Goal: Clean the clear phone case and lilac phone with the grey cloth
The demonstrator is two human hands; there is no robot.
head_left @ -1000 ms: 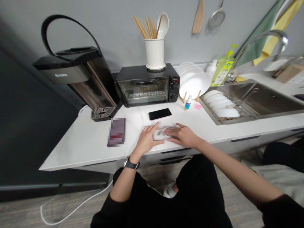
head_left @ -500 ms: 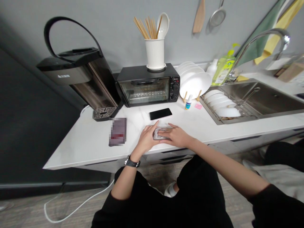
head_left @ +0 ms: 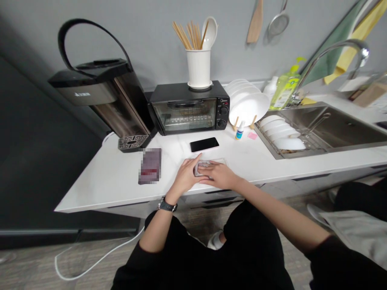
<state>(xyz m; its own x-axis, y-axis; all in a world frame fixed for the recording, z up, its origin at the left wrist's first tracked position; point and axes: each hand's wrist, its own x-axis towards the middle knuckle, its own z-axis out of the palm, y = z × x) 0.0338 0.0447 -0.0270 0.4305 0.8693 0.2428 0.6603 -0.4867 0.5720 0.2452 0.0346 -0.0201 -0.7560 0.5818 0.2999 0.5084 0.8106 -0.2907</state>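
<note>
Clear packet (head_left: pixel 208 164): on counter (head_left: pixel 115 181), just in front of phone (head_left: pixel 204 144). Left hand (head_left: pixel 185 176) fingers curl, gripping its end; right hand (head_left: pixel 218 176) fingers flat, extended on top. Advised: even pressure, end pinned.

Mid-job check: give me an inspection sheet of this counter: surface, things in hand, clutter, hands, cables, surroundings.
Surface: white countertop, no spills seen.
Job's things: small greyish packet lying on the countertop near its front edge, partly hidden by both hands.
Clutter: black smartphone just behind the packet; dark booklet to its left; small bottle and pink note by the white plates.
Grippers: left hand at the packet's left end, grip unclear; right hand flat on it.
Cables: white cable looped on the floor.
Surroundings: toaster oven with utensil holder on top, water dispenser, sink.
</note>
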